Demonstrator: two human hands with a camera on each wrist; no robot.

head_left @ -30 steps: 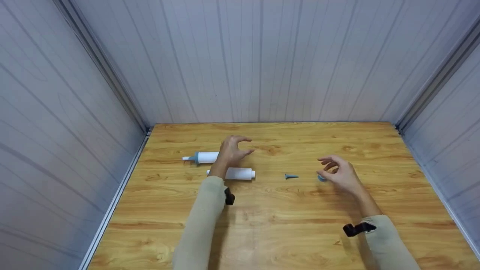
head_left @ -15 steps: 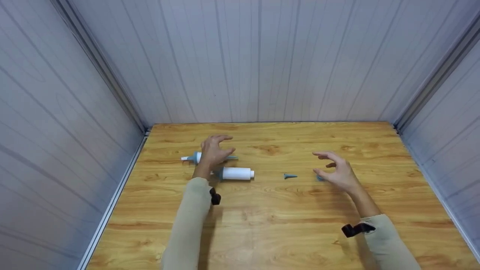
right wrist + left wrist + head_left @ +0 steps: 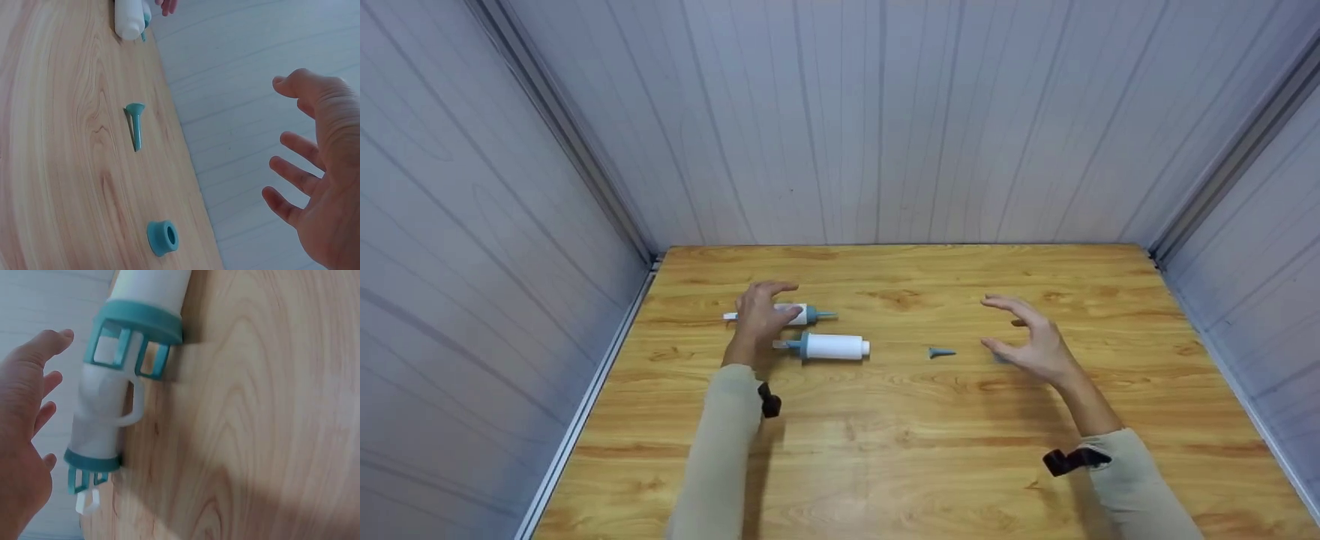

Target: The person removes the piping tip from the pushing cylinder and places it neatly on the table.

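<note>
Two white syringe-like tubes with teal ends and white pull handles lie on their sides at the left. My left hand hovers over the farther tube, covering part of its barrel; thumb and fingers are spread and grip nothing. The nearer tube lies just right of that hand, its bare white neck pointing right. Beside my right hand, which is raised with thumb and fingers apart and holds nothing, sits a teal ring-shaped cap, mostly hidden in the head view. A teal cone-shaped nozzle lies between the hands.
The wood-grain table meets a pale panelled wall at its back edge. Similar walls stand left and right, with metal framing along the left side. Each wrist wears a black camera mount.
My left hand has moved left, uncovering the nearer tube and the farther tube's teal tip. My right hand has shifted slightly left and up, its thumb and fingers spreading wider. The objects stay put.
</note>
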